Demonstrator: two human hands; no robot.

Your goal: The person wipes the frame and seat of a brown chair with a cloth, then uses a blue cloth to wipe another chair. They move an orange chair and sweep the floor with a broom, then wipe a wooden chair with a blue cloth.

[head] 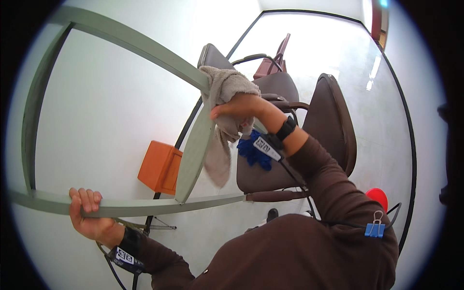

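A pale green ladder-like frame [141,210] spans the left of the view, with two long rails and crosspieces between them. My left hand [90,214] grips its near rail, fingers curled over the top. My right hand [241,108] clasps a grey-beige terry cloth [230,83], pressed around the far rail close to where a broad flat crosspiece [195,156] meets it. One end of the cloth hangs loose below the hand. The fingertips of my right hand are partly hidden by the cloth.
Brown padded chairs [328,123] stand ahead and to the right; a blue glove-like bundle [253,150] lies on one seat. An orange wooden box [157,166] and dark red plastic item [270,67] are on the floor. A red round object [377,199] and cable [308,203] are near my right arm.
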